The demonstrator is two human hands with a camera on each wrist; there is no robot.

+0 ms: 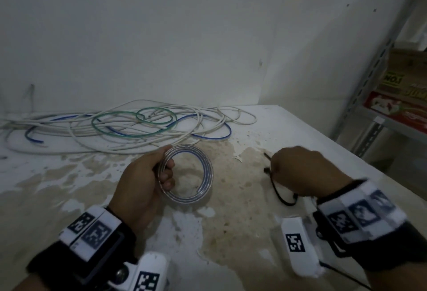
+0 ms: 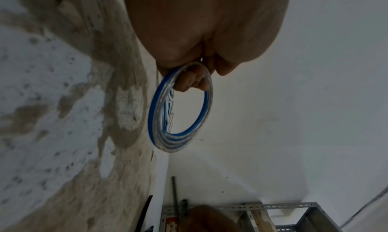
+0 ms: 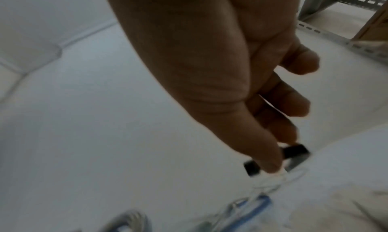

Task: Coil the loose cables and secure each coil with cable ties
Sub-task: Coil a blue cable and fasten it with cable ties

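Note:
My left hand (image 1: 159,170) grips a small round coil of clear cable with a blue stripe (image 1: 203,175), held just above the stained table. In the left wrist view my fingers curl through the coil (image 2: 180,132). To the right, my right hand (image 1: 298,170) pinches black cable ties (image 1: 280,196), whose ends stick out on its left side. In the right wrist view the thumb and forefinger hold the black cable ties (image 3: 293,152). A tangle of loose white, green and blue cables (image 1: 129,126) lies at the back of the table.
The white table (image 1: 231,233) has brown stains across its middle; its right edge runs diagonally. A white wall stands behind it. A metal shelf rack (image 1: 379,64) holding boxes (image 1: 402,96) stands on the right.

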